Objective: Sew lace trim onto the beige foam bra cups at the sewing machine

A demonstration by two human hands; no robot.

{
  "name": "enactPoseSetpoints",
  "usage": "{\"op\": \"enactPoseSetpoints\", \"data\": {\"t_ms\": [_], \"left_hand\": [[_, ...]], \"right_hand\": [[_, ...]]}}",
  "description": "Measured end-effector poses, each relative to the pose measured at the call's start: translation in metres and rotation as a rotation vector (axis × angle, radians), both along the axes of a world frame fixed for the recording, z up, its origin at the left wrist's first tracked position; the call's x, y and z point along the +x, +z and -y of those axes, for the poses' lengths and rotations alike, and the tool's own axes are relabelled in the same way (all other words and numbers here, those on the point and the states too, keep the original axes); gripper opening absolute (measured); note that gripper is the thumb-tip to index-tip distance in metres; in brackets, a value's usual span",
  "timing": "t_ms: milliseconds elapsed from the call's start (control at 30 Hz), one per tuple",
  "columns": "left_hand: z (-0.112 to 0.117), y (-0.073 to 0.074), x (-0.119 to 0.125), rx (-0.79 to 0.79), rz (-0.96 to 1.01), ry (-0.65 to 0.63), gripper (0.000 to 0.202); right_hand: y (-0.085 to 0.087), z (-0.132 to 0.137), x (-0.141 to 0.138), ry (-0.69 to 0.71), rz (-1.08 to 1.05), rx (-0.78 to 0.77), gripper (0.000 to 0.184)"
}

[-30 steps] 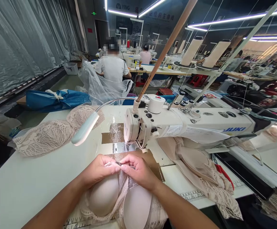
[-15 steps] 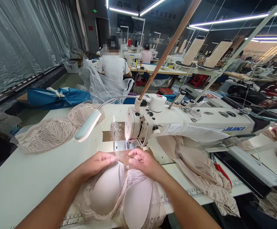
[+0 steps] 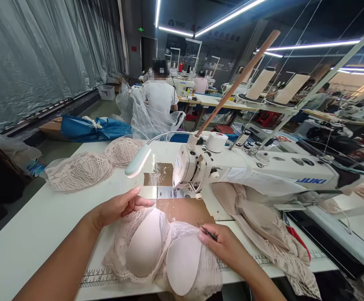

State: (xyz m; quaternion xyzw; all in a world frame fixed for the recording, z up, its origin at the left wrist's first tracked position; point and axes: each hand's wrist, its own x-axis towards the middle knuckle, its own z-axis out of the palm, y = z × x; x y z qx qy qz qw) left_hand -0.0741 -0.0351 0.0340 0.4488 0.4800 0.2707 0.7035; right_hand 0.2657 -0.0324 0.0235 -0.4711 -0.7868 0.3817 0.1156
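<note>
A pale lace bra (image 3: 146,248) lies at the table's front edge, its two smooth cups facing up. Beside its upper left edge is my left hand (image 3: 128,205), thumb and forefinger apart, the fingertips just above the lace; whether they touch it I cannot tell. My right hand (image 3: 224,242) rests at the bra's right cup, fingers closed round small dark thread snips (image 3: 209,233) whose tip points left. Just beyond the bra stands the white sewing machine (image 3: 194,167), its needle area over the metal plate (image 3: 165,192).
Another lace bra (image 3: 81,171) lies at the table's left. More beige bra pieces (image 3: 263,217) lie under the machine arm, near a red-handled tool (image 3: 297,242). A lamp (image 3: 138,161) on a bendable neck overhangs the table. A person in white (image 3: 159,96) sits ahead.
My hands have moved apart: the right one went right and toward me with the snips, and the left one opened its fingers. The camera view has shifted a little.
</note>
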Motion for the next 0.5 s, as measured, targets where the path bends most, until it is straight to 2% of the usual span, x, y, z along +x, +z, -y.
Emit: {"op": "enactPoseSetpoints", "data": {"t_ms": [100,200,333,367,467,500], "left_hand": [[0.004,0.002,-0.004,0.106,-0.049,-0.035,0.057],[0.005,0.004,-0.006,0.205,-0.084,-0.094,0.045],[0.006,0.007,0.001,0.163,-0.045,-0.177,0.055],[0.007,0.006,0.005,0.158,-0.041,-0.191,0.052],[0.008,0.005,0.021,0.178,-0.085,-0.224,0.025],[0.009,0.005,0.025,0.182,-0.101,-0.234,0.023]], "right_hand": [[0.007,-0.001,-0.006,-0.012,-0.061,0.084,0.03],[0.015,0.0,-0.009,-0.031,-0.105,0.105,0.028],[0.018,0.001,-0.012,-0.067,-0.136,0.11,0.021],[0.019,0.001,-0.014,-0.078,-0.139,0.104,0.02],[0.023,-0.001,-0.025,-0.079,-0.14,0.075,0.017],[0.025,-0.002,-0.03,-0.066,-0.137,0.076,0.017]]}}
